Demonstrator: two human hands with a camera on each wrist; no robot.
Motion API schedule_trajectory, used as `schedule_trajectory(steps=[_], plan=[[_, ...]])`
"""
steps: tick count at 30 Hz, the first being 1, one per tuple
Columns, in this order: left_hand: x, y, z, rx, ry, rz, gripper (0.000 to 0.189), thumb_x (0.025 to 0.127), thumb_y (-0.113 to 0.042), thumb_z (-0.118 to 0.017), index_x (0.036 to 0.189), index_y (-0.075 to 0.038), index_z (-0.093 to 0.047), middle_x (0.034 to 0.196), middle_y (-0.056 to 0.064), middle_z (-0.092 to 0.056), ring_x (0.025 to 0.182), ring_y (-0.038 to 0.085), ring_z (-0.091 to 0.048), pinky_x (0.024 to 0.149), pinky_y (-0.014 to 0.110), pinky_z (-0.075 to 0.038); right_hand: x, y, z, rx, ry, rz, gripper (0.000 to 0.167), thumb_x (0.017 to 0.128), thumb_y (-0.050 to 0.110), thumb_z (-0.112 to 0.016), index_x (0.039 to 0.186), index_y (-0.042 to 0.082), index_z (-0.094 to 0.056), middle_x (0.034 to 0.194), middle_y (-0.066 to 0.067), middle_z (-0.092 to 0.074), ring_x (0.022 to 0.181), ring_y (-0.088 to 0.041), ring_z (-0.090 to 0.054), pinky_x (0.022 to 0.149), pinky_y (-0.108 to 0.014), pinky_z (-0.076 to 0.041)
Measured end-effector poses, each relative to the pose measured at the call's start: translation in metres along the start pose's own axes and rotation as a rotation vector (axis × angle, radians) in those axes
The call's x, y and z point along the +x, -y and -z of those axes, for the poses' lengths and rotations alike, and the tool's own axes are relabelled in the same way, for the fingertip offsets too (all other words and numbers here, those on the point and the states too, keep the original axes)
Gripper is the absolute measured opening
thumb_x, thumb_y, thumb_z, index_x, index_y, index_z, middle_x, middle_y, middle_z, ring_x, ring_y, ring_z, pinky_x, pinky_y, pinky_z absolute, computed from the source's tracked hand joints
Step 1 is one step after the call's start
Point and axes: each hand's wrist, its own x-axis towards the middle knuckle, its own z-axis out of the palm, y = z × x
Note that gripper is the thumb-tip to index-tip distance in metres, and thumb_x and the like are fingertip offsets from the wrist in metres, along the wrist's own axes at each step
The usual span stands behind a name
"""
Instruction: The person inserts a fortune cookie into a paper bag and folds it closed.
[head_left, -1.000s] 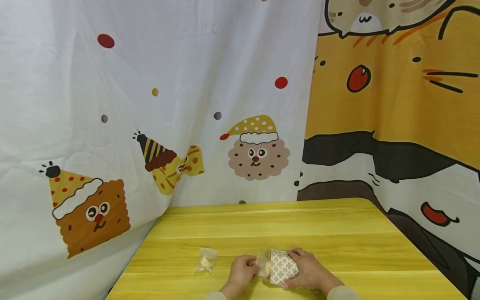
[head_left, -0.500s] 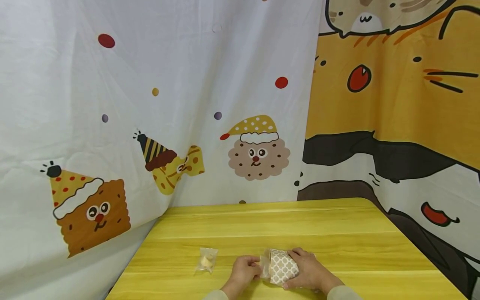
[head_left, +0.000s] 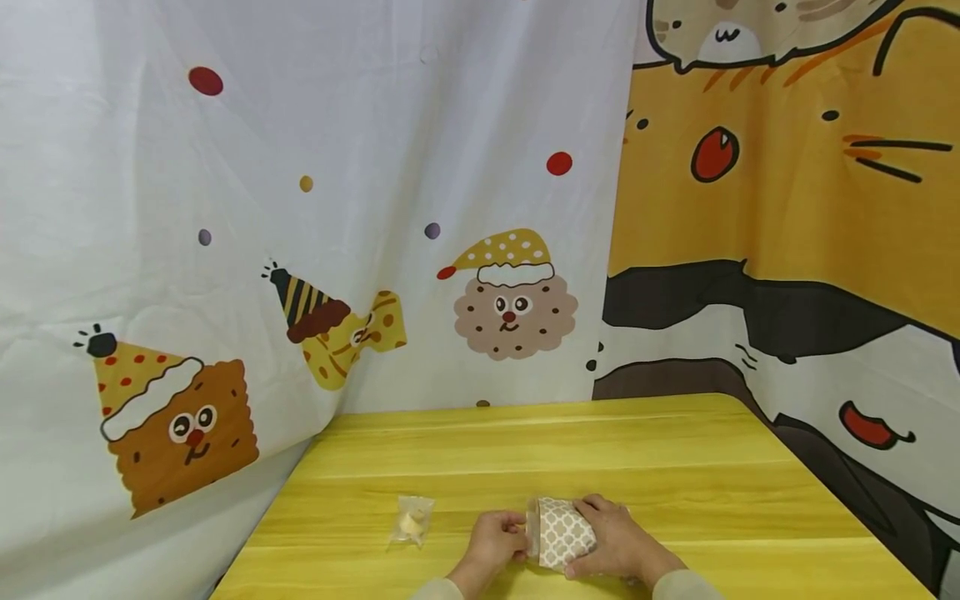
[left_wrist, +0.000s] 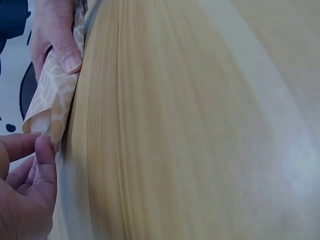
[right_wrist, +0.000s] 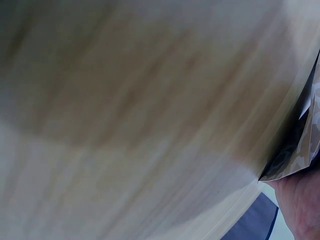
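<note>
A paper bag [head_left: 564, 533] with a tan and white lattice pattern lies on its side on the table, its mouth toward the left. My right hand [head_left: 617, 537] holds it from the right, fingers over the top and thumb on the near side. At the mouth my left hand [head_left: 491, 546] pinches a clear plastic packet [head_left: 532, 533], mostly hidden inside the bag. In the left wrist view, thumb and forefinger of the left hand [left_wrist: 30, 185] meet right at the bag's rim. The right wrist view catches the bag [right_wrist: 302, 150] beside the right hand [right_wrist: 300, 205].
Left of the hands, a second clear packet [head_left: 412, 522] with a pale yellow piece inside lies on the yellow wood-grain table [head_left: 465, 450]. Behind the table hangs a white curtain [head_left: 360, 167] printed with cartoon biscuits, beside an orange cat-print curtain [head_left: 780, 200].
My left hand has moved slightly right, pushing the clear packet farther into the bag's mouth, so less of it shows. The right hand and bag have stayed nearly in place.
</note>
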Motion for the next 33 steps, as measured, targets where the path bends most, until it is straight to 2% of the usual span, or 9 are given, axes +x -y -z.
schedule_trajectory(steps=[5, 13, 21, 28, 33], plan=[[0.001, -0.001, -0.004, 0.001, 0.014, -0.002, 0.024, 0.075, 0.017, -0.064, 0.097, 0.012, -0.069, 0.071, 0.002, -0.057, 0.057, 0.009, -0.057, 0.054, 0.024, -0.055, 0.001, -0.001, 0.0, 0.002, 0.004, 0.008, 0.111, 0.067, 0.068, -0.08, 0.144, -0.005, -0.044, 0.139, -0.02, -0.046, 0.124, -0.046, -0.045, 0.1, -0.069, -0.033], [0.004, -0.001, -0.009, 0.037, 0.009, 0.009, 0.024, 0.076, 0.018, -0.063, 0.097, 0.011, -0.07, 0.072, 0.002, -0.059, 0.058, 0.009, -0.057, 0.054, 0.024, -0.054, 0.001, 0.001, 0.001, 0.002, -0.009, 0.016, 0.112, 0.067, 0.068, -0.08, 0.144, -0.005, -0.045, 0.138, -0.019, -0.047, 0.124, -0.047, -0.045, 0.103, -0.072, -0.026], [0.004, -0.003, -0.01, 0.056, 0.084, 0.011, 0.019, 0.083, 0.014, -0.061, 0.099, 0.011, -0.071, 0.072, 0.005, -0.066, 0.058, 0.01, -0.057, 0.053, 0.022, -0.051, -0.002, 0.003, 0.002, 0.02, 0.0, 0.003, 0.111, 0.067, 0.066, -0.081, 0.144, -0.005, -0.044, 0.14, -0.02, -0.046, 0.125, -0.048, -0.044, 0.102, -0.074, -0.026], [0.006, -0.003, -0.012, 0.066, 0.091, 0.045, 0.023, 0.087, 0.015, -0.053, 0.099, 0.01, -0.071, 0.074, 0.008, -0.069, 0.057, 0.008, -0.054, 0.054, 0.022, -0.052, -0.001, 0.003, 0.003, 0.004, 0.002, 0.003, 0.11, 0.067, 0.066, -0.081, 0.144, -0.004, -0.045, 0.139, -0.02, -0.046, 0.125, -0.047, -0.045, 0.102, -0.073, -0.026], [0.005, -0.002, -0.008, 0.034, 0.091, 0.004, 0.024, 0.085, 0.016, -0.052, 0.101, 0.012, -0.069, 0.076, 0.012, -0.068, 0.058, 0.011, -0.055, 0.056, 0.027, -0.055, -0.002, 0.003, 0.003, -0.018, -0.005, 0.027, 0.109, 0.069, 0.066, -0.08, 0.143, -0.005, -0.045, 0.138, -0.02, -0.047, 0.123, -0.047, -0.046, 0.102, -0.073, -0.026]])
